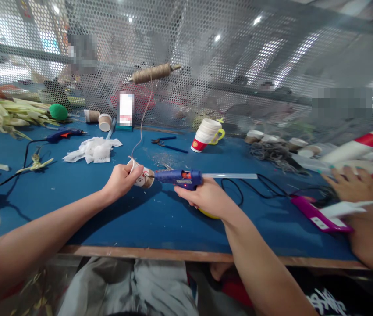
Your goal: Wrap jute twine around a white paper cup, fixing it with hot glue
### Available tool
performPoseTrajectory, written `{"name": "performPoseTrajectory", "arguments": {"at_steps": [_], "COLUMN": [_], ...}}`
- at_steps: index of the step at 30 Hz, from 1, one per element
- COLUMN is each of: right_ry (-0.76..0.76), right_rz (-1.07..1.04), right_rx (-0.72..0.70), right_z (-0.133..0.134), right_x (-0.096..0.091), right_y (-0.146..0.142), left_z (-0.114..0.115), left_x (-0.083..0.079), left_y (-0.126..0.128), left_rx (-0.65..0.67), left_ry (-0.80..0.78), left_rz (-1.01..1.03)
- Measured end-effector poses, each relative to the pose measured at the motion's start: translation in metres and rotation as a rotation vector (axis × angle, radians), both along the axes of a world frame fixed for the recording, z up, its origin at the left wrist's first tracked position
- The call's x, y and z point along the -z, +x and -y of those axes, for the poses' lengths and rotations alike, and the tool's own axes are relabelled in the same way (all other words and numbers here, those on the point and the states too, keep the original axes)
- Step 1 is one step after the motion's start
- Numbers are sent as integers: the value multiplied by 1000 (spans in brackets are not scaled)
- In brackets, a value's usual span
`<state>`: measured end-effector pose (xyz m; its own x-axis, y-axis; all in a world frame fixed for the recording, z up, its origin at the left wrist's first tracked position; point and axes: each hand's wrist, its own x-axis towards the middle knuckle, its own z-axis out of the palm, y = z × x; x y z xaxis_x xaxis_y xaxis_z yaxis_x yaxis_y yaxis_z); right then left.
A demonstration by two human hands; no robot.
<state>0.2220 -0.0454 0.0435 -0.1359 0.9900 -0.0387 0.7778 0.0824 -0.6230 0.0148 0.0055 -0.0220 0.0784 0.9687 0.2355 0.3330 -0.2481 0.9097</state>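
Note:
My left hand (123, 180) is closed around a small paper cup (144, 178) with printing on it, tipped on its side above the blue table. Twine (142, 125) runs down to the cup from a spool (151, 73) on the mesh screen. In my right hand (207, 197) is a blue hot glue gun (178, 177), its nozzle against or very close to the cup. A clear glue stick (230, 176) pokes out of the gun's back. Beneath my right hand, a yellow round thing (210, 213) is mostly hidden.
Pliers (169, 143) and stacked paper cups (206, 134) lie beyond my hands. Crumpled white tissue (94, 149) and a second glue gun (64, 135) are on the left. At right, another person's hand (353, 182) is near a purple power strip (319, 213) with cables.

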Motion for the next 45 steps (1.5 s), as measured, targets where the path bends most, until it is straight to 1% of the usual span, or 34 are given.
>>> {"name": "performPoseTrajectory", "arguments": {"at_steps": [8,15,20,29,34,39,45], "right_ry": [43,9,50,28,40,29,65], "right_rz": [-15,23,52,7,10,-2,-47], "right_rx": [9,1,-25,-28,-41,-16,5], "right_z": [-1,0,0,3,2,0,-2], "right_x": [1,1,0,1,1,1,3], "right_y": [0,0,-3,-5,-4,-1,2], "left_z": [2,1,0,-1,-1,1,3], "left_x": [-1,-2,-2,-3,-3,-3,-3], "left_y": [0,0,0,0,-1,-1,-1], "left_rx": [40,1,2,-8,-22,0,29], "left_ry": [18,-7,-26,-24,-23,1,37], "left_rz": [2,6,14,32,37,27,15]}}
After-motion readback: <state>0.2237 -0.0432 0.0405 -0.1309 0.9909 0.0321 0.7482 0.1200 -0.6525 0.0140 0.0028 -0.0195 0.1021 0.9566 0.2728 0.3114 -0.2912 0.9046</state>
